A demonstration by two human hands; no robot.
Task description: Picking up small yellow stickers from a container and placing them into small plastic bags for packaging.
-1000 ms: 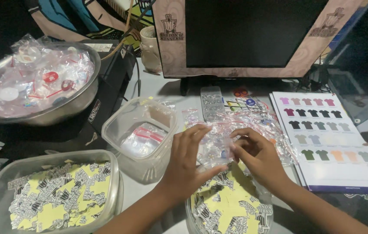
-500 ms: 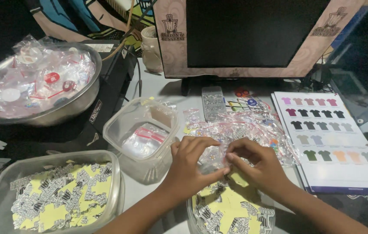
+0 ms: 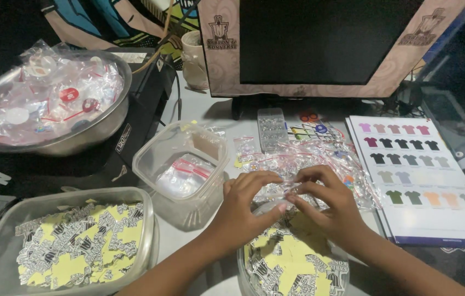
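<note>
My left hand and my right hand meet at the fingertips over a small clear zip bag, and both pinch it. They hover above a round clear tub filled with yellow and black-and-white stickers. Behind the hands lies a heap of small clear zip bags with red seal lines on the grey table.
A clear square tub holding a few zip bags stands left of my hands. A bigger tub of stickers is at front left, a steel bowl of filled bags at back left. A shirt colour chart lies right, a framed monitor behind.
My hands have drawn closer together and a little toward me, fingertips now meeting on one small bag. Nothing else has shifted.
</note>
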